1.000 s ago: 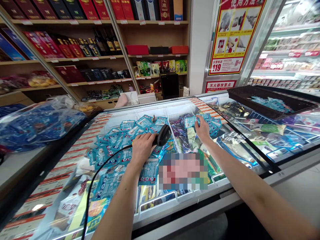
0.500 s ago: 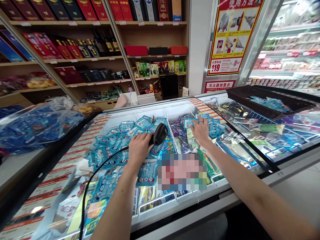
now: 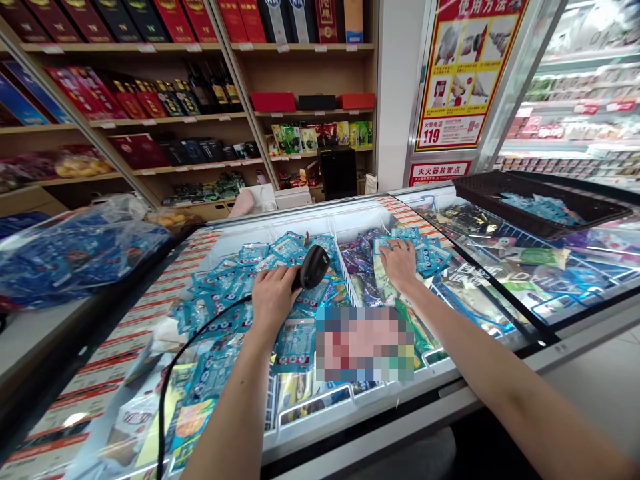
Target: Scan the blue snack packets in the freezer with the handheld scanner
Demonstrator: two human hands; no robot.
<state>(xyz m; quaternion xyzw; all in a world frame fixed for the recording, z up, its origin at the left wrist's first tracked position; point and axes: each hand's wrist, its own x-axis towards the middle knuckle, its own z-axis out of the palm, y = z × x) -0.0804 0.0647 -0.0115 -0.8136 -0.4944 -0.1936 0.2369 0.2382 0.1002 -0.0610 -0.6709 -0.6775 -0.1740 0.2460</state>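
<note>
A black handheld barcode scanner [image 3: 315, 267] sits in my left hand [image 3: 274, 299], its head tilted up to the right and its cable trailing down the left side. Beneath it lies a wide spread of blue snack packets [image 3: 220, 293] on the glass of the chest freezer. Farther right, my right hand [image 3: 400, 263] rests with fingers stretched over a smaller group of the same blue packets [image 3: 433, 259]. The fingertips touch one packet [image 3: 381, 245] at the left of that group. My palm covers part of what lies below.
A clear bag of blue packets [image 3: 85, 250] stands at left. At the far right, a dark tray [image 3: 550, 223] holds more blue packets. Wire baskets [image 3: 317, 403] of frozen goods show through the glass. Behind are shelves of boxes [image 3: 273, 101] and a red fire notice [image 3: 467, 73].
My left hand and the scanner have shifted slightly left. The packet under my right fingertips has slid a little right, closer to its group, and the fingers now lie over it.
</note>
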